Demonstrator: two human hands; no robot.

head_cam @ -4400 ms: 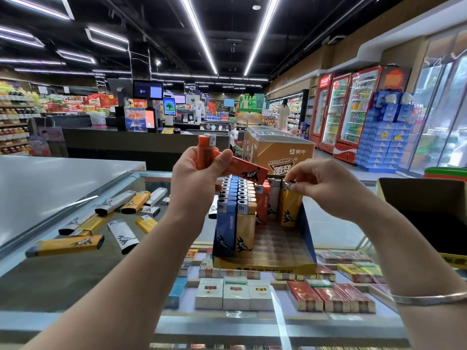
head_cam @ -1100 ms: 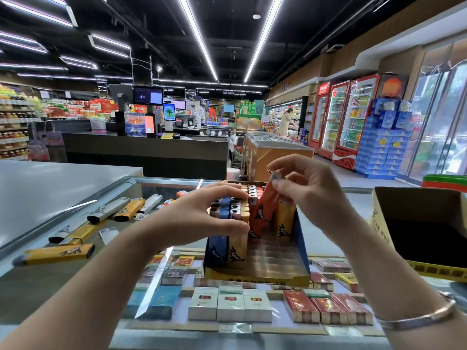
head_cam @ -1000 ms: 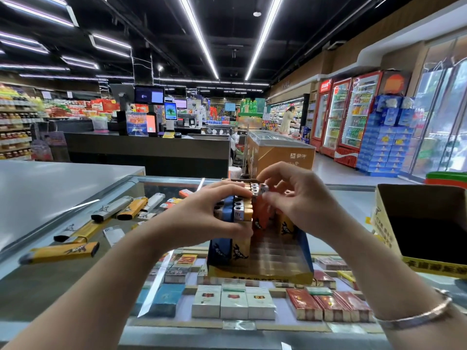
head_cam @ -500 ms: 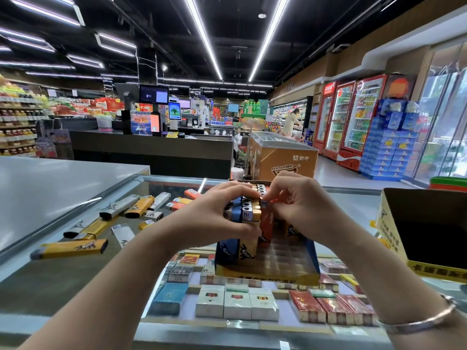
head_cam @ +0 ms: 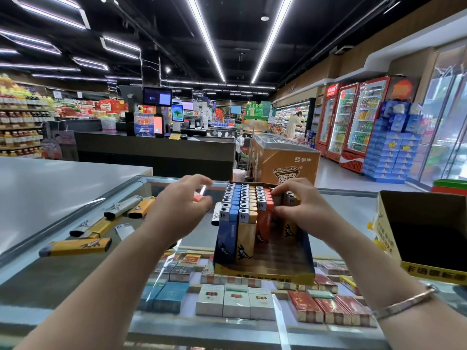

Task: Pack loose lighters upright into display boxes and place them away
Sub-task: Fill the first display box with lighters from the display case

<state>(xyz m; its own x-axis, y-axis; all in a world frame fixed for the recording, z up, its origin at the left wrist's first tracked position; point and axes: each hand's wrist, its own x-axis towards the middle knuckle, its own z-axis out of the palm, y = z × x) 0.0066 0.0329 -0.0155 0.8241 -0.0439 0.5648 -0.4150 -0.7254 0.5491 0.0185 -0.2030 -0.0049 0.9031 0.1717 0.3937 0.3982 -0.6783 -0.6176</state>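
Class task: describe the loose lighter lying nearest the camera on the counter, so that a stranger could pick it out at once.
Start at the glass counter, then look left of the display box. Among the loose lighters scattered there, it is the yellow lighter lying flat alone, closest to the camera and farthest left.

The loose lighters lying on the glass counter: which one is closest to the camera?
The yellow lighter lying alone at the left, nearest the counter's front edge. The other loose lighters lie farther back, in small groups toward the left hand.

Your right hand (head_cam: 300,210) presses on upright lighters (head_cam: 242,210) in the display box (head_cam: 265,272) on the glass counter (head_cam: 50,279); your left hand (head_cam: 180,208) hovers open beside loose lighters (head_cam: 75,247).
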